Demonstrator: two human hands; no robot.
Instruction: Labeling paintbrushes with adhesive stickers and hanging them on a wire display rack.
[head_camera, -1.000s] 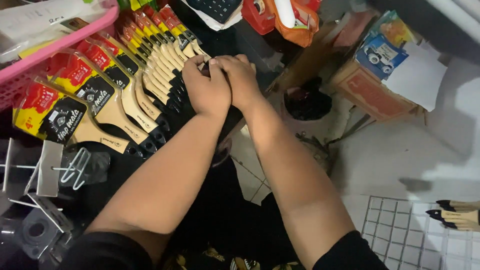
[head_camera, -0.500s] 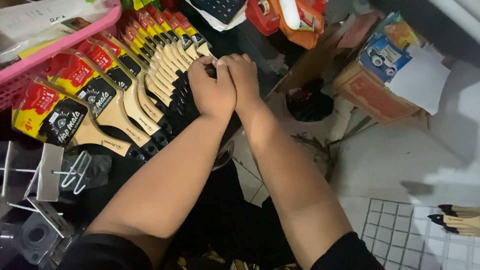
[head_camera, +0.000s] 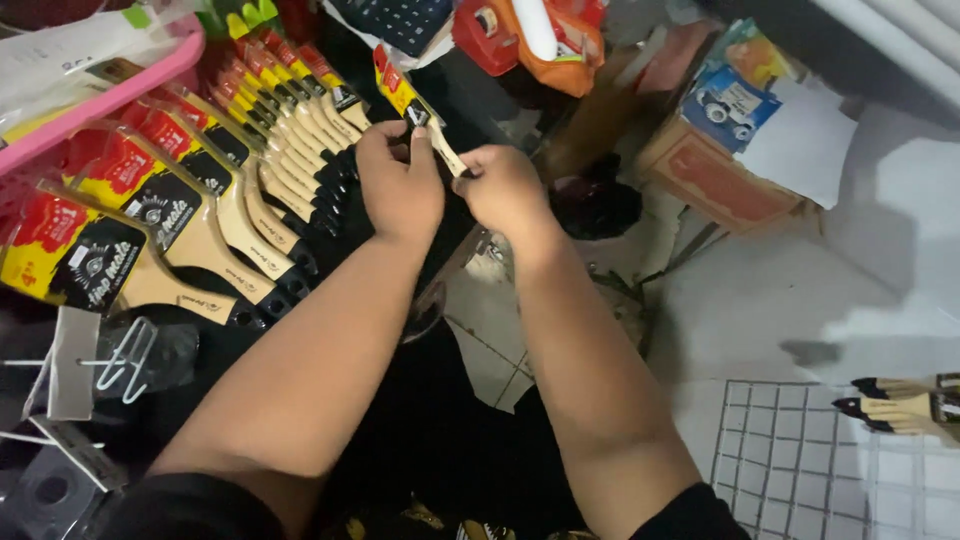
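My left hand (head_camera: 400, 185) and my right hand (head_camera: 503, 190) together hold one small paintbrush (head_camera: 412, 108) with a wooden handle and a red-and-yellow card sleeve over its bristles. It is lifted a little above a row of several similar brushes (head_camera: 290, 120) that lie side by side, growing larger toward the left (head_camera: 120, 255). My left fingers pinch the brush near its black ferrule. The right fingers grip the handle end.
A pink basket rim (head_camera: 110, 95) sits at top left. Metal display hooks (head_camera: 100, 365) lie at lower left. An orange bag (head_camera: 545, 40) and cardboard boxes (head_camera: 720, 170) stand at the top right. A white wire grid (head_camera: 820, 460) with more brushes (head_camera: 900, 405) is at lower right.
Both hands were pressed together on the brush row. They have now drawn apart slightly and lifted one small brush out of the row.
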